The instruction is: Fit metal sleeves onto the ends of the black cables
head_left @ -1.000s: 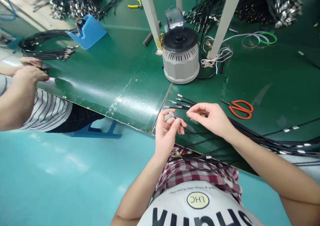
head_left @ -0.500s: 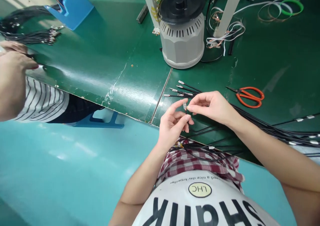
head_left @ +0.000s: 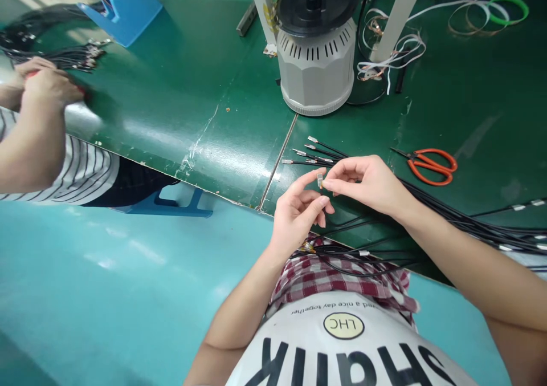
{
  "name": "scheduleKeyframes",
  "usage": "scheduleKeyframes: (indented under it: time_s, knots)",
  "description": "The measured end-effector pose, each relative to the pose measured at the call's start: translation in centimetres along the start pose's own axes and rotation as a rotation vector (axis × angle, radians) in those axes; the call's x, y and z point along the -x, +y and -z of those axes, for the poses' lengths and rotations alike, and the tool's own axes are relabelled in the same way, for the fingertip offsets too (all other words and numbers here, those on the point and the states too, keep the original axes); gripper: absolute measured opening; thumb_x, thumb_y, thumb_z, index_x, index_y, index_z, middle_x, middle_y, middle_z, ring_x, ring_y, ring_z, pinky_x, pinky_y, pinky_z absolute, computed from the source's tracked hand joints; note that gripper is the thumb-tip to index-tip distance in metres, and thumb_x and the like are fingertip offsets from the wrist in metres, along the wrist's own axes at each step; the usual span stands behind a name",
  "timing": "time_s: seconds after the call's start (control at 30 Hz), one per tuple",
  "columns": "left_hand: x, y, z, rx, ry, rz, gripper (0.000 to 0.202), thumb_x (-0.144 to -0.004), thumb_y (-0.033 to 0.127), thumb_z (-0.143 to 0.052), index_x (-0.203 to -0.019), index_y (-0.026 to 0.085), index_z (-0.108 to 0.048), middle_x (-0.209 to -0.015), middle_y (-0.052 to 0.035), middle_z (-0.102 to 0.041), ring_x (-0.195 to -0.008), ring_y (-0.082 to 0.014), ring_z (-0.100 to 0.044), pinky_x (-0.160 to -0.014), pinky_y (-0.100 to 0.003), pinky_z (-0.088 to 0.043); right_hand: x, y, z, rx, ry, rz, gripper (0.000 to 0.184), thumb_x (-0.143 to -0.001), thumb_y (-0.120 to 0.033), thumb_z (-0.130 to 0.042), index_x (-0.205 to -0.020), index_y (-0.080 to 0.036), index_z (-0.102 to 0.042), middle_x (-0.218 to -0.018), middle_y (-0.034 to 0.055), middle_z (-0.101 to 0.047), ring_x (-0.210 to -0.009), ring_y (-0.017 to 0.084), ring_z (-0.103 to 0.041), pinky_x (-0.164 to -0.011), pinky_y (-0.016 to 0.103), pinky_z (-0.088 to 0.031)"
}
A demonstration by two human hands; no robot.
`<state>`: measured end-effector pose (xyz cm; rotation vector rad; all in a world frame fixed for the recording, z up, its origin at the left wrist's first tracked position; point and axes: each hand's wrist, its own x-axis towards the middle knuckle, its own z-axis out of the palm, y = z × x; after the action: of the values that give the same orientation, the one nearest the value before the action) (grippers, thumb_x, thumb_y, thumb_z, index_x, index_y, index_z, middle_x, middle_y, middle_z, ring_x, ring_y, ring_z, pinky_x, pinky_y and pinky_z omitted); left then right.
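Note:
A small silvery-white connector (head_left: 319, 179) stands between my two hands above the table's front edge. My right hand (head_left: 363, 182) pinches it from the right with thumb and forefinger. The tip of my left forefinger touches its other side. My left hand (head_left: 301, 212) is curled, thumb against fingers, around what appears to be the connector's thin black cable, mostly hidden. Just beyond my fingers lie several black cables (head_left: 327, 148) with connector ends pointing left. Further black cables (head_left: 354, 255) with a white tag and brassy ends rest across my lap.
Orange-handled scissors (head_left: 433, 166) lie right of my hands. Ahead stands a grey round machine with a black lid (head_left: 318, 61), beside white posts and tangled white wire (head_left: 391, 61). At left are a blue holder (head_left: 128, 12), a cable bundle (head_left: 77, 55) and a co-worker's hands (head_left: 51, 81).
My hands keep nearly the same pose around the connector. The view has shifted slightly. At left, the co-worker's hands have moved right along the table, and something red shows in them.

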<state>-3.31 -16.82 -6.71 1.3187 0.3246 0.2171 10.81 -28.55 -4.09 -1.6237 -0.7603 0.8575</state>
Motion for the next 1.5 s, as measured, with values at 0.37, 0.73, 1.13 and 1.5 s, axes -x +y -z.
scheduleKeyframes:
  time_s: [0.37, 0.73, 1.13, 1.5]
  knots:
    - [0.03, 0.08, -0.03, 0.005, -0.003, 0.001, 0.054, -0.092, 0.03, -0.065, -0.14, 0.016, -0.047, -0.077, -0.0058, -0.066, -0.051, -0.0112, -0.055, -0.051, -0.025, -0.046, 0.25, 0.16, 0.06, 0.066, 0.018, 0.039, 0.024, -0.082, -0.035, -0.072, -0.083, -0.012, -0.071, -0.075, 0.0041, -0.067, -0.066, 0.011, -0.06, -0.061, 0.021, -0.048]
    - [0.1, 0.18, -0.08, -0.01, 0.003, -0.003, 0.052, -0.092, 0.03, -0.065, -0.14, 0.018, -0.049, -0.077, -0.0059, -0.066, -0.051, -0.0121, -0.056, -0.051, -0.026, -0.046, 0.18, -0.04, -0.01, 0.041, 0.018, 0.03, 0.023, -0.082, -0.034, -0.072, -0.081, -0.011, -0.07, -0.073, 0.0039, -0.067, -0.064, 0.01, -0.058, -0.059, 0.021, -0.047]
    - [0.06, 0.38, -0.34, -0.001, 0.025, -0.012, 0.054, -0.091, 0.029, -0.065, -0.141, 0.017, -0.048, -0.078, -0.0065, -0.066, -0.051, -0.0119, -0.056, -0.051, -0.026, -0.047, 0.12, 0.04, -0.24, -0.057, 0.007, 0.024, 0.021, -0.08, -0.032, -0.074, -0.082, -0.011, -0.07, -0.074, 0.0043, -0.067, -0.066, 0.012, -0.062, -0.062, 0.021, -0.05]
    - [0.01, 0.34, -0.29, -0.008, 0.025, -0.017, 0.052, -0.093, 0.028, -0.064, -0.14, 0.017, -0.047, -0.078, -0.0064, -0.066, -0.051, -0.0118, -0.055, -0.051, -0.026, -0.046, 0.16, 0.02, -0.1, -0.04, 0.024, 0.031, 0.02, -0.08, -0.03, -0.074, -0.081, -0.011, -0.07, -0.073, 0.0036, -0.066, -0.064, 0.01, -0.061, -0.059, 0.02, -0.048]
